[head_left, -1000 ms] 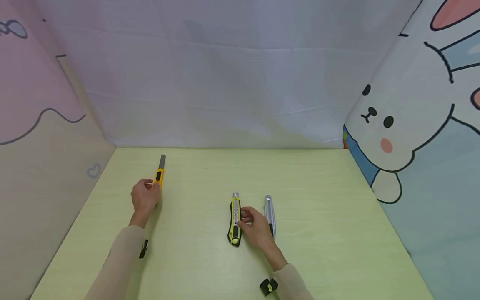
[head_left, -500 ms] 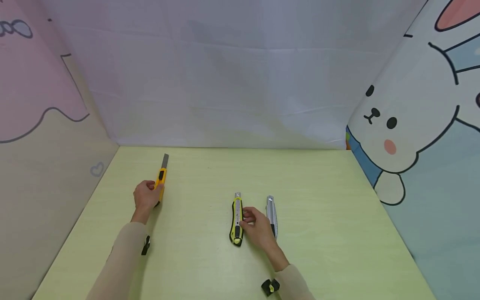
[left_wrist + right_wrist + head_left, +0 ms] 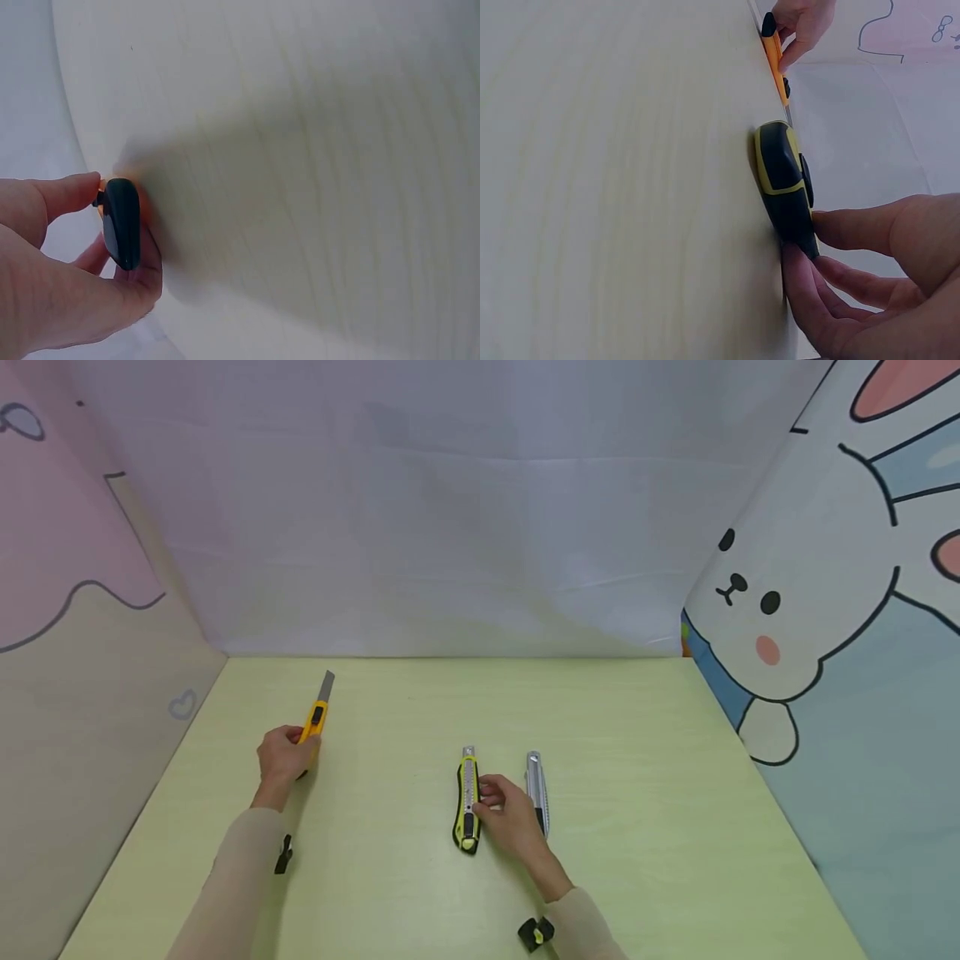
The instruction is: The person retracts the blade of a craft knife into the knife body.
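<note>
In the head view my left hand grips an orange utility knife at the table's left, its grey blade out and pointing away. Seen from the left wrist, the knife's dark butt end sits between thumb and fingers. A yellow-green and black utility knife lies near the middle. My right hand holds it by its right edge; in the right wrist view the thumb is on the slider side, fingertips at the lower side. Just right of that hand lies a silver utility knife, partly covered by it.
All of this is on a pale yellow-green table. A white cloth wall stands along its back edge, with printed cloth walls, one showing a rabbit, on the sides.
The orange knife in my left hand has tipped a little, its blade swinging to the right. My right hand and the other two knives stay put; the head view shifts slightly.
</note>
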A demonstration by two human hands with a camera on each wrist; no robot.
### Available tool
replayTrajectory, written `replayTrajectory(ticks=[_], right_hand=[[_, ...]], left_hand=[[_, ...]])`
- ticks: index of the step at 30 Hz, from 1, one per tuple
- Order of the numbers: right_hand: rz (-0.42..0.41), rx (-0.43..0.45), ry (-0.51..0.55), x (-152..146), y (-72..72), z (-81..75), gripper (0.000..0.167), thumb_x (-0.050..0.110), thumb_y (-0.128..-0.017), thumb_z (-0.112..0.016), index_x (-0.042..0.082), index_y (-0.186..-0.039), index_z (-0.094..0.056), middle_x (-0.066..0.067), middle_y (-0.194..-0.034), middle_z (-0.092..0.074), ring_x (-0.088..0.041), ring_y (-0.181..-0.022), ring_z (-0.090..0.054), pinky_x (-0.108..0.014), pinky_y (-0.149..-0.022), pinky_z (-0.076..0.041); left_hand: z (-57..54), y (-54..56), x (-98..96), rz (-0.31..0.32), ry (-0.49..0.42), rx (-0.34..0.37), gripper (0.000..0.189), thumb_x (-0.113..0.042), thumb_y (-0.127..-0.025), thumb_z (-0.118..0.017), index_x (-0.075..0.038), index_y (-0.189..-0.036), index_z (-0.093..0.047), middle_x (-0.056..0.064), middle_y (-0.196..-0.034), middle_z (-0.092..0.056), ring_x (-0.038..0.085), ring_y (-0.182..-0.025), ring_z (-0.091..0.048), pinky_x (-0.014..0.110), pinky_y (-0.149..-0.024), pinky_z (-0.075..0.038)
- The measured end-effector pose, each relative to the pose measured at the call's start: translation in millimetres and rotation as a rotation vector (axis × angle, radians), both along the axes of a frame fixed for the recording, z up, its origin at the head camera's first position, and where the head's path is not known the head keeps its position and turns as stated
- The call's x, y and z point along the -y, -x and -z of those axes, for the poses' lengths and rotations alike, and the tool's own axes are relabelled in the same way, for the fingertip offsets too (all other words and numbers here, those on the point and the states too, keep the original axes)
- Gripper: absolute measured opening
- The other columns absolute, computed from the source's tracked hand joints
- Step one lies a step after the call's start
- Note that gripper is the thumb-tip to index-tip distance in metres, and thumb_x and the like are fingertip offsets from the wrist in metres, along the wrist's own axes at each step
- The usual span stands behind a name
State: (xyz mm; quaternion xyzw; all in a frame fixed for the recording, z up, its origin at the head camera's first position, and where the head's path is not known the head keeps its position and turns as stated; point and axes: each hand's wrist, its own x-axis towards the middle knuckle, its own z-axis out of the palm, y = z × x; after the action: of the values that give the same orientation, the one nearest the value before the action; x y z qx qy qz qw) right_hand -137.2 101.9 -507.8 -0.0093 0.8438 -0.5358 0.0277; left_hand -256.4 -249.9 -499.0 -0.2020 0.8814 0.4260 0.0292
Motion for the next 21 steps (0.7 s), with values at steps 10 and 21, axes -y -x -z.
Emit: replayTrajectory(ticks=[10,21], right_hand=[[0.001,-0.011,-0.010,1.3,-0.5,-2.3,0.037,-0.004,-0.088,-0.075,-0.007,-0.123,-0.064,-0.016,-0.105,-0.069,-0.030,-0.096,-0.067,-0.032,-0.081,-0.057],[-0.001,-0.012,-0.011,1.0,0.4,-4.5,0.037,-0.003,-0.089,-0.075,-0.006,-0.124,-0.064,-0.016,-0.106,-0.069,-0.030,-0.097,-0.067,-0.034,-0.082,-0.057]], left_hand=[[-3.6,1.4,1.6,0.006,-0.006,0.042,0.044,-0.017,-0.100,-0.063,0.016,-0.130,-0.057,0.030,-0.117,-0.061,0.035,-0.096,-0.063,0.026,-0.065,-0.051],[-10.0,5.1,0.6,-0.045,-0.025,0.143,0.042,-0.019,-0.102,-0.056,0.010,-0.133,-0.059,0.030,-0.129,-0.057,0.037,-0.103,-0.060,0.042,-0.082,-0.053]])
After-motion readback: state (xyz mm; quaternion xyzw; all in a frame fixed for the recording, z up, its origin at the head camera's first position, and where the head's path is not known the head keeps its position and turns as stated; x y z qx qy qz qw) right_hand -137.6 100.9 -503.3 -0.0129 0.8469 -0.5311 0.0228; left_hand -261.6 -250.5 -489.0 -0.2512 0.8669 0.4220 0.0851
